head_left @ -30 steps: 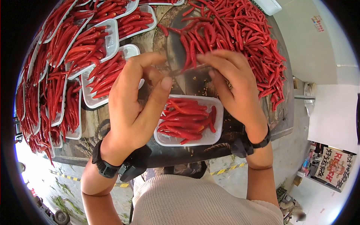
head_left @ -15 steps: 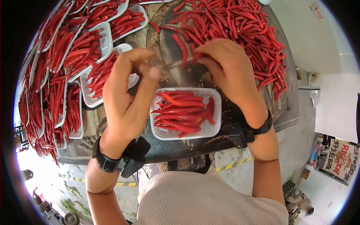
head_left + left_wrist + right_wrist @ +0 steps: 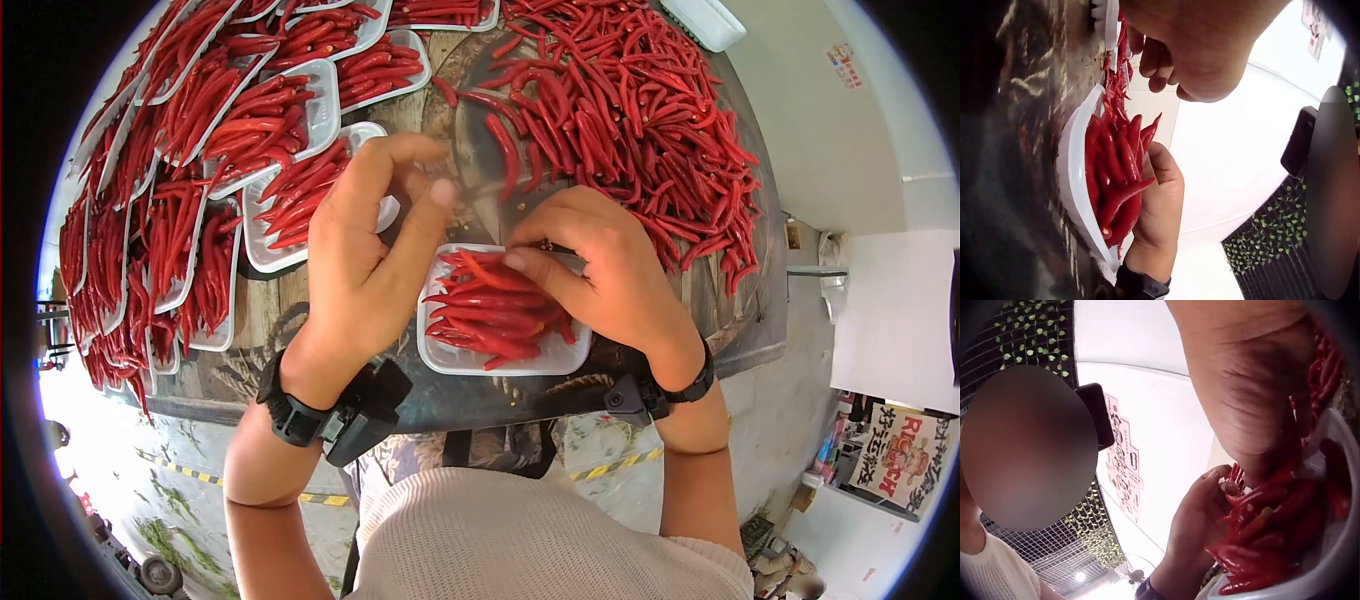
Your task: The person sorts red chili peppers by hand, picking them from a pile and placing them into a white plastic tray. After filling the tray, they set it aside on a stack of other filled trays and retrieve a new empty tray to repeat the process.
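Observation:
In the head view a white foam tray (image 3: 505,367) of red chili peppers (image 3: 490,320) stands at the table's front edge. My right hand (image 3: 600,265) is over its right part, thumb and forefinger pinching a chili pepper at the pile's top; the palm hides much of it in the right wrist view. My left hand (image 3: 365,240) is raised left of the tray, its curved fingers and thumb apart and holding nothing. The left wrist view shows the tray side-on, with my right hand (image 3: 1160,206) behind the peppers.
A large heap of loose chili peppers (image 3: 640,130) covers the table's far right. Filled white trays (image 3: 325,110) overlap in rows at the left. A few single peppers (image 3: 505,150) lie between them. An upturned-looking white tray (image 3: 710,20) is at the far right edge.
My right hand has moved down from near the loose heap, bringing a chili pepper to the tray. My left hand stays raised in nearly the same pose.

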`<state>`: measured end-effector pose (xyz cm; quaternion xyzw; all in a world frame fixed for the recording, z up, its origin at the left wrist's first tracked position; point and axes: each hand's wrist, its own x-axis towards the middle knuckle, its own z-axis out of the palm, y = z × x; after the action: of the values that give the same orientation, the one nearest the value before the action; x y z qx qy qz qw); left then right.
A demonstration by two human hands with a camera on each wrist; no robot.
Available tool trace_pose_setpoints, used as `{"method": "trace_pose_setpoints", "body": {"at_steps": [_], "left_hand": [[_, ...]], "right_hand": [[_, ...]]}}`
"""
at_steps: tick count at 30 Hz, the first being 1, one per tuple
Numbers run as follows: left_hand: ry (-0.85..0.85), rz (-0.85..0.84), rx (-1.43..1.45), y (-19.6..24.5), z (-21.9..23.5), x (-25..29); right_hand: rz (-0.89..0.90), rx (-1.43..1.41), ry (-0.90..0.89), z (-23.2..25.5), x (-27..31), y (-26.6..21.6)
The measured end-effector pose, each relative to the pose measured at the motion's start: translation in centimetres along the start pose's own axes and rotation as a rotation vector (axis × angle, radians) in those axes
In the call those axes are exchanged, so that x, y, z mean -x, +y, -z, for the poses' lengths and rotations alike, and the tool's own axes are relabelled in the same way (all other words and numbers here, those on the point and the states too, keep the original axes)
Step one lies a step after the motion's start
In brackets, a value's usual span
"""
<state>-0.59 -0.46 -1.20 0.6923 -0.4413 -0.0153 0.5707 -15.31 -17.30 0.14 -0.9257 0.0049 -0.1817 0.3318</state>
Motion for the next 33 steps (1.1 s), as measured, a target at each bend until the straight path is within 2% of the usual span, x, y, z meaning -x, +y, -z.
{"method": "trace_pose_setpoints", "body": {"at_steps": [5,7,11,13,16,17,19,22,24,26,28,33], "left_hand": [[-0.022,-0.026,-0.021,0.3,0.2,0.0],[-0.035,-0.056,-0.006,0.3,0.2,0.1],[-0.066,-0.055,0.008,0.6,0.4,0.1],[-0.080,-0.045,-0.008,0.8,0.6,0.1],[-0.092,-0.024,0.022,0.9,0.8,0.1],[-0.103,-0.065,0.033,0.8,1.0,0.0],[-0.124,-0.179,0.041,0.7,1.4,-0.3],[-0.356,-0.211,-0.084,2.5,2.7,-0.8],[-0.495,-0.370,-0.236,4.8,2.4,-1.1],[-0.644,-0.307,-0.385,8.0,1.9,-0.5],[-0.797,-0.325,-0.465,8.5,0.9,0.0],[-0.911,-0.356,-0.698,8.5,-0.6,0.5]], "right_hand": [[0.022,0.001,0.003,0.2,-0.1,0.2],[0.021,-0.038,-0.048,0.0,0.0,0.5],[-0.003,-0.024,-0.017,0.0,-0.1,0.3],[-0.008,-0.034,-0.088,0.1,-0.1,0.5],[-0.036,-0.059,0.038,-0.1,0.0,0.7],[-0.017,-0.069,0.071,0.0,-0.1,0.6],[-0.118,-0.123,0.221,0.3,-0.1,0.6],[-0.118,-0.099,0.414,0.1,0.0,2.0],[-0.167,-0.123,0.442,0.5,-0.1,2.6],[-0.160,-0.200,0.496,0.3,-0.2,3.1],[-0.166,-0.259,0.519,0.5,-0.2,3.4],[-0.113,-0.216,0.530,0.7,-0.2,3.4]]}}
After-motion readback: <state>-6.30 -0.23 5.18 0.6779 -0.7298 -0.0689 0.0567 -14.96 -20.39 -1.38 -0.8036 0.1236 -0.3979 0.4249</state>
